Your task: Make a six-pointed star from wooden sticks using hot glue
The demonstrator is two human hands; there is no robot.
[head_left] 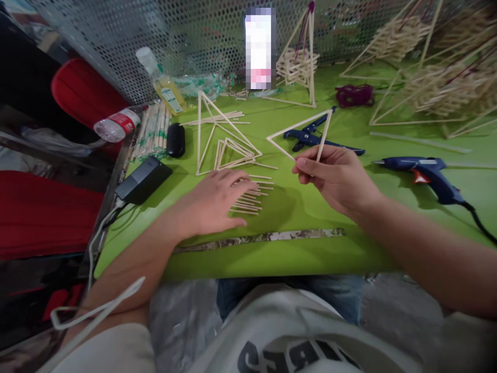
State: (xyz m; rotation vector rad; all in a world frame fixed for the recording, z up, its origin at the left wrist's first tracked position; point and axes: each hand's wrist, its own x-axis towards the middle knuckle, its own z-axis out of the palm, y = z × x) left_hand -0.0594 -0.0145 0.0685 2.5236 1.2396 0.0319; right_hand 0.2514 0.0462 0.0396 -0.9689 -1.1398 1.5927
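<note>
A small triangle of thin wooden sticks [287,129] is pinched at one side between the thumb and fingers of my right hand [337,176], held above the green table. My left hand [213,199] hovers over or rests on a row of loose sticks [252,202], palm down with its fingers apart; I cannot tell whether it touches them. Just beyond it stands a larger stick pyramid frame [199,132], with several small stick triangles [233,155] stacked at its base. Behind the held triangle lie dark blue pliers or cutters [310,135].
At the right lies a blue glue gun [423,168] with its cable. Finished stick structures [297,67] and purple yarn [354,96] are at the back. A bottle [169,88], bagged sticks [153,129] and a black power bank [143,178] line the left. A strip [267,237] lies in front.
</note>
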